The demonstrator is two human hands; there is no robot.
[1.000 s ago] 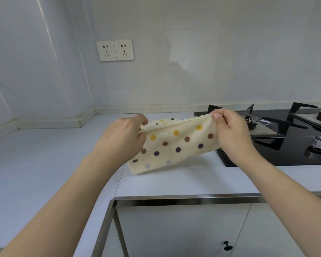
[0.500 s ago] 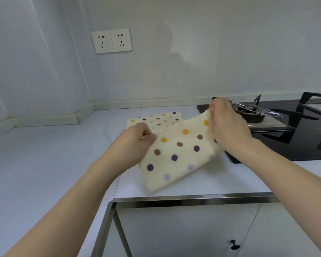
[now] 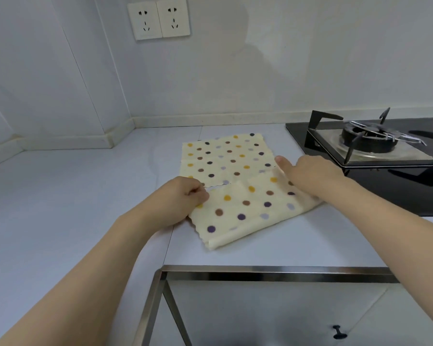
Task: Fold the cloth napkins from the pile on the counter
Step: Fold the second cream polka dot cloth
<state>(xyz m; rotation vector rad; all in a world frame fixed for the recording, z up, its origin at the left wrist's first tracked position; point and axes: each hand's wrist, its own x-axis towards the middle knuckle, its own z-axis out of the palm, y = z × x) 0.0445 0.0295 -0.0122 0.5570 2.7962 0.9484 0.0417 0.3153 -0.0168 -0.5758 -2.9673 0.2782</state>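
A cream napkin with coloured dots, folded over, lies on the white counter near the front edge. My left hand pinches its upper left corner. My right hand grips its upper right corner, thumb pointing left. Behind it a second dotted napkin lies flat on the counter, its near edge partly under the folded one.
A black gas hob with a burner stand sits at the right, close to my right hand. A steel counter edge runs along the front above cabinet doors. Two wall sockets are on the back wall.
Both hands have lowered the folded napkin from the air onto the counter. The view has tilted down, showing the second napkin behind it in full.
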